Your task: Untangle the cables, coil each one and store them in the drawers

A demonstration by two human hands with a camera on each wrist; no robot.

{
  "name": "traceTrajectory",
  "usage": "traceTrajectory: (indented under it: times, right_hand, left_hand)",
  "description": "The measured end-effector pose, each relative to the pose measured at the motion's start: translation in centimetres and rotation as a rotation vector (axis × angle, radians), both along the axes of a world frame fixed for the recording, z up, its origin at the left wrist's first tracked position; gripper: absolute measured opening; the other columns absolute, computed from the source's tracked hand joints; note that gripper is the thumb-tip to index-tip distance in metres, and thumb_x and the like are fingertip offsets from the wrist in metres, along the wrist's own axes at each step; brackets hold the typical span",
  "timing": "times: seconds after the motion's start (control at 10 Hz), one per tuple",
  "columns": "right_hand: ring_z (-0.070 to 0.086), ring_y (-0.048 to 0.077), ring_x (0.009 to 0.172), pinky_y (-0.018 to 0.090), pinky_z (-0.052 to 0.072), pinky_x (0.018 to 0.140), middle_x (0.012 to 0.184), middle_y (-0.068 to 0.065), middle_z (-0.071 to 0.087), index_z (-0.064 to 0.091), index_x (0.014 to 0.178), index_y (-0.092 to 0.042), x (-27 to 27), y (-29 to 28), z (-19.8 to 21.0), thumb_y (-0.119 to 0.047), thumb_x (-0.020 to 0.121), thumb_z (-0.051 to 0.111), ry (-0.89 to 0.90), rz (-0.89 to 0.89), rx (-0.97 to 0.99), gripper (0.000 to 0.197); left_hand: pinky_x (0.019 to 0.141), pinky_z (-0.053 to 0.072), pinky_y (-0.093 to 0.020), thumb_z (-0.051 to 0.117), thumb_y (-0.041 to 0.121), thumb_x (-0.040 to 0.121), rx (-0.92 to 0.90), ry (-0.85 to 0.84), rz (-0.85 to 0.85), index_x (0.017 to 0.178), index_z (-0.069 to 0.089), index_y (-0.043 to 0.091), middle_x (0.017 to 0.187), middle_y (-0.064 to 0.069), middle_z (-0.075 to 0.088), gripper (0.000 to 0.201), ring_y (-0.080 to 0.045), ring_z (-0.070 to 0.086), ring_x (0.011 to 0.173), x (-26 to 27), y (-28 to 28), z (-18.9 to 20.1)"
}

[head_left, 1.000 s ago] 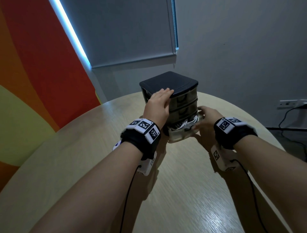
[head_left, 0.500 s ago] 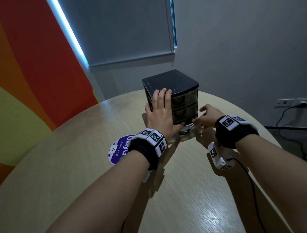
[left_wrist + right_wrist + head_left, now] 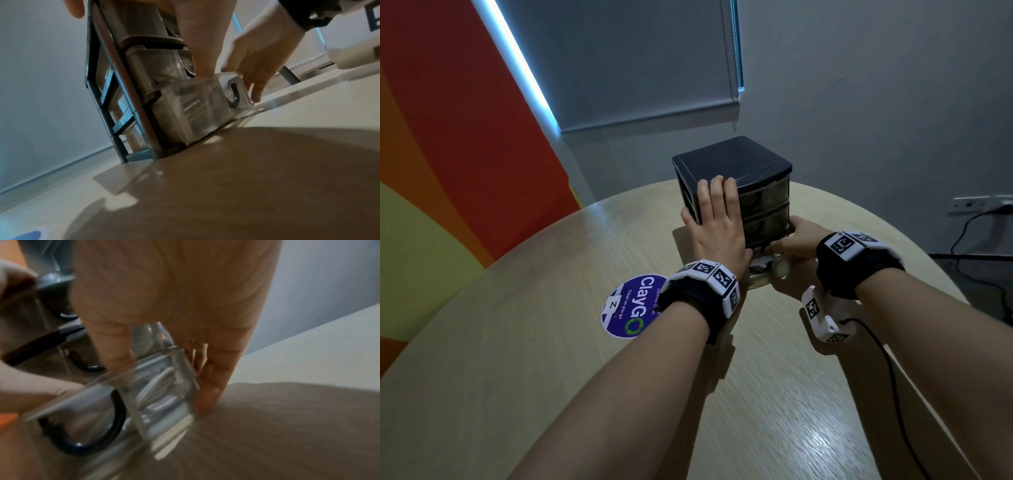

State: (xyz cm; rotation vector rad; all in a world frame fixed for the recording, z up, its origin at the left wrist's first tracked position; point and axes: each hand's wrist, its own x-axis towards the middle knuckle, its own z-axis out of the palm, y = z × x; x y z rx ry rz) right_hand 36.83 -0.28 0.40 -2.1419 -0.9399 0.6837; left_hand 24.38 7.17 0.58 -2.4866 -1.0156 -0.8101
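Note:
A black three-drawer unit (image 3: 732, 161) stands at the far side of the round table. My left hand (image 3: 703, 205) presses flat against its front left corner, fingers straight up to the lid and thumb on the left side. The clear bottom drawer (image 3: 760, 272) sticks out a little and holds coiled white cables (image 3: 162, 386). My right hand (image 3: 789, 245) grips that drawer (image 3: 205, 104) at its front right corner, thumb over the rim and fingers down the side wall. The two upper drawers are pushed in.
A round purple ClayGO sticker (image 3: 630, 305) lies on the wooden table (image 3: 534, 359) just left of my left wrist. A black cord (image 3: 887, 359) trails from my right wrist camera. Grey walls stand behind, with a socket (image 3: 976, 204) at the right.
The bottom drawer has slid further into the unit. My left hand has dropped from the lid to the front left corner. My right hand has followed the drawer inward.

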Motion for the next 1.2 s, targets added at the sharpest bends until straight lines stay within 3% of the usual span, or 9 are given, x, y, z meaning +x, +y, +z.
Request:
traceTrajectory:
  times: [0.1, 0.2, 0.3, 0.4, 0.5, 0.7, 0.9, 1.0, 1.2]
  right_hand:
    - [0.05, 0.023, 0.112, 0.043, 0.041, 0.103, 0.119, -0.003, 0.046, 0.034, 0.139, -0.027, 0.8, -1.2, -0.1, -0.017, 0.077, 0.074, 0.23, 0.092, 0.052, 0.075]
    - [0.041, 0.018, 0.121, 0.039, 0.035, 0.107, 0.131, -0.01, 0.041, 0.026, 0.142, -0.039, 1.6, -1.7, -0.3, -0.026, 0.053, 0.088, 0.197, 0.175, 0.059, 0.109]
    - [0.043, 0.016, 0.113, 0.03, 0.036, 0.095, 0.127, -0.007, 0.045, 0.028, 0.142, -0.031, 1.7, -1.4, -0.4, -0.012, 0.052, 0.09, 0.095, 0.176, 0.033, 0.112]
    - [0.056, 0.023, 0.102, 0.035, 0.047, 0.087, 0.125, 0.003, 0.056, 0.043, 0.133, -0.019, 1.7, -0.6, -1.0, -0.003, 0.058, 0.085, -0.088, 0.04, 0.078, 0.088]
    - [0.058, 0.026, 0.1, 0.031, 0.045, 0.083, 0.123, 0.007, 0.06, 0.054, 0.121, -0.011, 2.0, 0.0, -1.0, -0.005, 0.06, 0.084, -0.144, -0.037, 0.125, 0.068]
    - [0.055, 0.029, 0.113, 0.031, 0.041, 0.089, 0.128, 0.01, 0.057, 0.052, 0.125, -0.008, 2.1, 0.4, -0.9, -0.004, 0.066, 0.08, -0.157, -0.065, 0.094, 0.066]
    - [0.053, 0.032, 0.113, 0.032, 0.042, 0.081, 0.126, 0.016, 0.054, 0.042, 0.127, -0.005, 0.1, 0.5, -0.3, -0.016, 0.075, 0.076, -0.21, -0.046, -0.067, 0.063]
    - [0.053, 0.031, 0.112, 0.031, 0.041, 0.079, 0.125, 0.017, 0.054, 0.041, 0.128, -0.003, -1.0, -0.3, 0.3, -0.018, 0.078, 0.073, -0.209, -0.041, -0.128, 0.061]
    - [0.054, 0.032, 0.114, 0.031, 0.044, 0.085, 0.127, 0.016, 0.055, 0.044, 0.13, -0.002, -3.0, -2.7, 3.4, -0.017, 0.083, 0.068, -0.269, -0.017, -0.146, 0.055]
  left_hand:
    - [0.101, 0.036, -0.051, 0.074, 0.058, 0.057, -0.045, -0.042, -0.116, 0.135, 0.007, 0.014, 0.146, -0.011, 0.031, 0.111, -0.03, 0.022, 0.137, -0.4, 0.3, 0.0]
    - [0.106, 0.03, -0.049, 0.065, 0.068, 0.059, -0.105, -0.026, -0.192, 0.142, 0.005, 0.016, 0.15, -0.009, 0.02, 0.114, -0.026, 0.009, 0.139, -1.4, 0.4, 0.3]
    - [0.11, 0.022, -0.048, 0.062, 0.08, 0.053, -0.155, 0.096, -0.212, 0.149, 0.001, 0.014, 0.154, -0.006, 0.009, 0.131, -0.025, 0.002, 0.142, -2.4, 0.4, 1.1]
    - [0.108, 0.025, -0.049, 0.061, 0.079, 0.055, -0.099, 0.131, -0.258, 0.146, -0.005, 0.014, 0.152, -0.008, 0.009, 0.129, -0.026, 0.002, 0.139, -2.8, 1.1, 1.1]
    - [0.099, 0.039, -0.047, 0.082, 0.052, 0.049, 0.02, 0.11, -0.172, 0.141, 0.002, 0.013, 0.144, -0.008, 0.013, 0.128, -0.026, 0.01, 0.133, -2.3, 1.7, 0.3]
    - [0.085, 0.05, -0.04, 0.089, 0.037, 0.036, 0.084, -0.035, -0.122, 0.138, 0.023, 0.012, 0.136, -0.008, 0.026, 0.124, -0.028, 0.027, 0.128, -1.1, 1.7, -0.6]
    - [0.102, 0.038, -0.043, 0.078, 0.035, 0.062, -0.068, 0.058, -0.262, 0.145, 0.005, 0.017, 0.151, -0.009, 0.022, 0.112, -0.025, 0.01, 0.138, -2.7, 1.7, 0.4]
    - [0.11, 0.027, -0.045, 0.071, 0.033, 0.073, -0.126, 0.094, -0.313, 0.15, 0.012, 0.015, 0.155, -0.008, 0.018, 0.098, -0.025, 0.01, 0.143, -3.9, 1.6, 1.5]
    - [0.116, 0.014, -0.046, 0.06, 0.035, 0.086, -0.276, 0.045, -0.17, 0.15, 0.003, 0.014, 0.158, -0.006, 0.003, 0.089, -0.022, 0.003, 0.145, -7.1, 0.9, 2.5]
